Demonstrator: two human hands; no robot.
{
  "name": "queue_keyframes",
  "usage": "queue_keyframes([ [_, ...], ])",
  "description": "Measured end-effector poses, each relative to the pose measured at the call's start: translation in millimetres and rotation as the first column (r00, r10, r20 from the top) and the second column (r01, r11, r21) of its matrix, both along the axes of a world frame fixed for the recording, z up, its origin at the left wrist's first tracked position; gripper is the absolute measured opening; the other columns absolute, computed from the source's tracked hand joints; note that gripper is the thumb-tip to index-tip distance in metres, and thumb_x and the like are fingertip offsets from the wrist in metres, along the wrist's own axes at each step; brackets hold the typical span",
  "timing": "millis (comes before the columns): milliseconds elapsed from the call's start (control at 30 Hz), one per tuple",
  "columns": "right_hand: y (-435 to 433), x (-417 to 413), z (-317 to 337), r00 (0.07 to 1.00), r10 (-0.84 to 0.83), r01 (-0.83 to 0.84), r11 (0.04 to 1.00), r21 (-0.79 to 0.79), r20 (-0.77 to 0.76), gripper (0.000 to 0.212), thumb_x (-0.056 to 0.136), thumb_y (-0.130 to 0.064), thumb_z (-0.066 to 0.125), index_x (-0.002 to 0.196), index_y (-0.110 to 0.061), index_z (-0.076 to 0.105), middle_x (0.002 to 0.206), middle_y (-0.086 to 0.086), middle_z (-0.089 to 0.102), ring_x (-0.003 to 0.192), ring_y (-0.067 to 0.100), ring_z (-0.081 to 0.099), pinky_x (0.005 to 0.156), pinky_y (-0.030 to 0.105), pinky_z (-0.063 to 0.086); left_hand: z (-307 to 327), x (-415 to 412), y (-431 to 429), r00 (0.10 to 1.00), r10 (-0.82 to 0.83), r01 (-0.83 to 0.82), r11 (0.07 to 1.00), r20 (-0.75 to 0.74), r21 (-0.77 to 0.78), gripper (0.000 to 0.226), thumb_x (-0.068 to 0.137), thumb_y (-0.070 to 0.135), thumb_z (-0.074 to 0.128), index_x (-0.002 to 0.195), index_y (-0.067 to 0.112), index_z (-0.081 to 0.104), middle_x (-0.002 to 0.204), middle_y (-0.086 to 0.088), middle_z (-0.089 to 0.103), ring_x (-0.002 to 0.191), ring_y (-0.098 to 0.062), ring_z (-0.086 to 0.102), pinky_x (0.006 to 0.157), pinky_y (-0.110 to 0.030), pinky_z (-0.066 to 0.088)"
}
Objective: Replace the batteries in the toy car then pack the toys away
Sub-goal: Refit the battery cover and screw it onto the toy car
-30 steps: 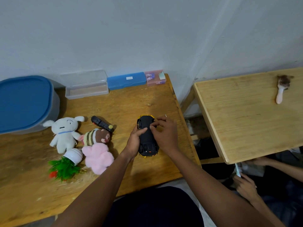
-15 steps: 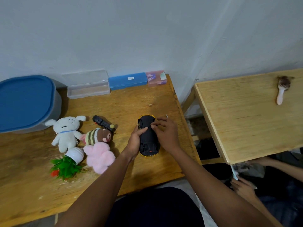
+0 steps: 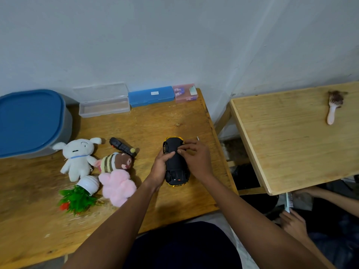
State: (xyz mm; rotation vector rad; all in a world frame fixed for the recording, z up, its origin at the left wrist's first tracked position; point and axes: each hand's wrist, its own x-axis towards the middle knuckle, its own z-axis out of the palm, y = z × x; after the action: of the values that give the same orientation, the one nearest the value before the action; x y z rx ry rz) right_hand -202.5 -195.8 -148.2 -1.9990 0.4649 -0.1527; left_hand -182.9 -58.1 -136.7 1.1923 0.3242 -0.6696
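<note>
The yellow toy car (image 3: 175, 167) lies upside down on the wooden table (image 3: 136, 129), its black underside facing up. My left hand (image 3: 160, 166) grips the car's left side with the thumb across the underside. My right hand (image 3: 195, 159) curls over the right side, fingertips pressing the middle of the underside. Left of the car lie a black remote (image 3: 120, 146), a white plush dog (image 3: 78, 157), a striped brown plush (image 3: 115, 162), a pink plush (image 3: 116, 184) and a toppled fake plant in a white pot (image 3: 81, 195).
A grey bin with a blue lid (image 3: 29, 121) stands at the far left. A clear case (image 3: 104, 104), a blue case (image 3: 150, 96) and a pink box (image 3: 185, 92) line the wall. A second table (image 3: 291, 133) on the right holds a hairbrush (image 3: 333, 107); another person's hands (image 3: 293, 224) work below it.
Both hands stay on the upturned car; my right fingertips have shifted slightly on its underside. The car has not moved.
</note>
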Motion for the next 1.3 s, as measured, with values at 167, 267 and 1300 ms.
queue_keyframes([
  [167, 3.7, -1.0, -1.1, 0.999, -0.008, 0.01, 0.999, -0.044, 0.043, 0.024, 0.075, -0.054, 0.065, 0.085, -0.035, 0.077, 0.101, -0.023, 0.064, 0.106, 0.017, 0.059, 0.084, 0.044, 0.054, -1.3, 0.5, 1.0, 1.0, 0.0, 0.0, 1.0, 0.007, 0.003, 0.039, 0.099, 0.013, 0.051, 0.138, 0.011, 0.053, 0.126, -0.023, 0.064, 0.105, -0.038, 0.065, 0.081, -0.044, 0.057],
  [267, 5.3, -3.8, 0.9, 0.997, -0.011, 0.017, 0.997, -0.07, 0.081, 0.021, 0.079, -0.051, 0.065, 0.087, -0.034, 0.076, 0.1, -0.022, 0.064, 0.105, 0.017, 0.058, 0.084, 0.044, 0.053, -0.7, 0.4, 0.1, 1.0, 0.0, 0.0, 1.0, -0.001, -0.016, 0.036, 0.099, 0.01, 0.049, 0.135, 0.01, 0.053, 0.116, -0.019, 0.066, 0.094, -0.032, 0.068, 0.072, -0.039, 0.058],
  [1300, 18.5, -21.6, 104.2, 0.95, 0.24, -0.292, 0.907, -0.303, -0.199, 0.022, 0.092, -0.032, 0.061, 0.107, -0.025, 0.075, 0.091, -0.007, 0.074, 0.08, 0.012, 0.066, 0.075, 0.036, 0.056, 7.7, 6.8, 35.4, 0.998, 0.05, -0.05, 0.999, 0.047, -0.004, 0.049, 0.092, 0.035, 0.062, 0.131, 0.006, 0.059, 0.121, -0.03, 0.065, 0.089, -0.04, 0.068, 0.066, -0.041, 0.057],
])
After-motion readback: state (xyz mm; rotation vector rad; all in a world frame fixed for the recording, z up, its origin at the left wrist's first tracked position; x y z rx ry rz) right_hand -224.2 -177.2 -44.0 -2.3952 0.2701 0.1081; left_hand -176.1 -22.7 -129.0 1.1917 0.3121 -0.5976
